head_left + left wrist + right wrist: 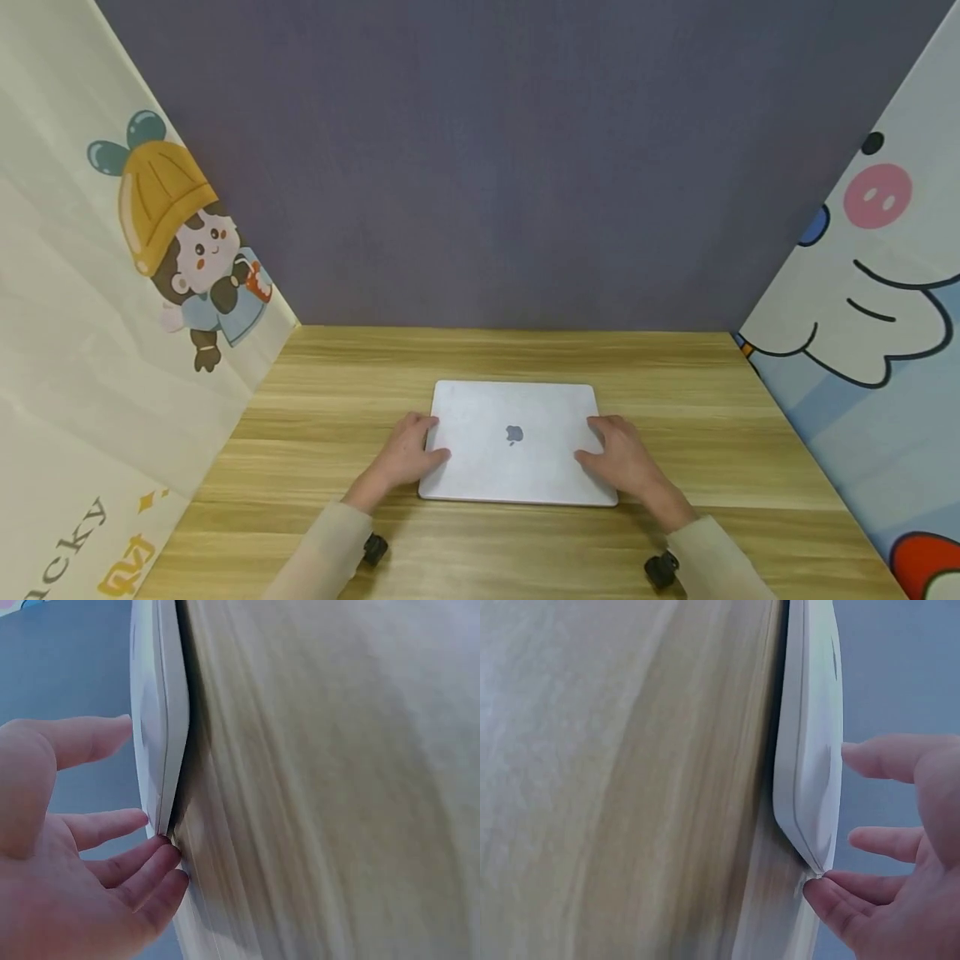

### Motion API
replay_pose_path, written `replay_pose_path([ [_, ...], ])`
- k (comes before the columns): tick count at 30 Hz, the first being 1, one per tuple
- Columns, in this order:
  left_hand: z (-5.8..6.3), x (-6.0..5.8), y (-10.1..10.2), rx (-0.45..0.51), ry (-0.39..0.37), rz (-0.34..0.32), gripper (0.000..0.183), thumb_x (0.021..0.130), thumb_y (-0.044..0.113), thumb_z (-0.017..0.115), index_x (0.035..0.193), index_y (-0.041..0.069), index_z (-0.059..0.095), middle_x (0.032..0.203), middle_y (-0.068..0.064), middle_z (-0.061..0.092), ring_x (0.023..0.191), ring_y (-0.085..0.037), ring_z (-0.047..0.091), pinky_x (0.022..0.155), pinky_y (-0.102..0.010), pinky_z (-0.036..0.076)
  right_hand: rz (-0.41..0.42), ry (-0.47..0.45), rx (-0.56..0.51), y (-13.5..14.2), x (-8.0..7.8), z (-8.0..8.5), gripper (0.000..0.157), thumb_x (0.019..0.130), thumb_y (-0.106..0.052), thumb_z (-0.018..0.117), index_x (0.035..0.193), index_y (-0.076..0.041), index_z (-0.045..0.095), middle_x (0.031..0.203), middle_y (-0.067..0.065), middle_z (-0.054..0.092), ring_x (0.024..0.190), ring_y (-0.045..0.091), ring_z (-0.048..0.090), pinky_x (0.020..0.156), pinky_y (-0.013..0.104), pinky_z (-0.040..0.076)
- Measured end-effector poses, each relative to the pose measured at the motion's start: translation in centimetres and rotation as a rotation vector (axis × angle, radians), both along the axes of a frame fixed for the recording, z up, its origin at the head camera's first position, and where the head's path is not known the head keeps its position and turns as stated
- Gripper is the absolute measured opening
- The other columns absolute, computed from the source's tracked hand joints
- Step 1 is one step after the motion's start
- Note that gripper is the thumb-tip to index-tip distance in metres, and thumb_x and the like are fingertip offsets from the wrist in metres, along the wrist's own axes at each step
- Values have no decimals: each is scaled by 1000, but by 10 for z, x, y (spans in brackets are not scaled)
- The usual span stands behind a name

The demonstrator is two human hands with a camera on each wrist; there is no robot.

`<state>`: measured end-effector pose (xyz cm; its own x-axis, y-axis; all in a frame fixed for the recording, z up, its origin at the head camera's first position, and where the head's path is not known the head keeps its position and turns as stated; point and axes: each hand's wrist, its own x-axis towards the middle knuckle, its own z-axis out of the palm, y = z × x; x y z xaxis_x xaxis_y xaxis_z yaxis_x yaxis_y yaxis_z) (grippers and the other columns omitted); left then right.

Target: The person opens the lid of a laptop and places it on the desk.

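Nearest, pale sleeves [322,550] reach in, with a small black camera [375,550] at the left wrist and another [662,570] at the right, just behind the grips. The left grip [405,454] holds the laptop [517,457] by its left side, thumb over the lid and fingertips against the edge; the right grip [626,457] mirrors it on the other side. Both holds look light, fingers only loosely bent

The laptop lies between the two grips, lid shut, its grey logo [514,434] facing up. Judging by this, getting a grip on each side is done, and the laptop is squared up roughly level between them. Not yet done is any opening: no screen or keys show. Any lift is hard to judge; a dark shadow runs under the edge beside each grip, but whether the laptop rests fully on the surface [517,550] cannot be told

Bare surface runs on past the grips to a dark panel [480,167], with a printed sheet [75,333] far off to the left grip's side and another [847,283] to the right's
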<state>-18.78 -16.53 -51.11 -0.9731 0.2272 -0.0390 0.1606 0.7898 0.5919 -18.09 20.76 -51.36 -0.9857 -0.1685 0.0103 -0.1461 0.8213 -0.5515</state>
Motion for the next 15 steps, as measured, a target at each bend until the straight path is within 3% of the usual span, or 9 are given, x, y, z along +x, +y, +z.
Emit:
replay_pose_path([
  [10,1,10,-1,-113,11,-62,71,94,33,72,146,-7,47,144,-26,49,135,-42,44,113,-56,36,86,15,60,4,13,7,65,88,-31,78,136,7,58,138,31,54,130,51,47,108,62,39],
  [15,3,17,-4,-182,-3,-136,79,98,41,66,152,-8,37,153,-28,40,141,-44,36,117,-57,29,134,22,107,6,23,7,70,86,-40,79,135,5,59,140,33,51,133,51,44,108,63,39],
])
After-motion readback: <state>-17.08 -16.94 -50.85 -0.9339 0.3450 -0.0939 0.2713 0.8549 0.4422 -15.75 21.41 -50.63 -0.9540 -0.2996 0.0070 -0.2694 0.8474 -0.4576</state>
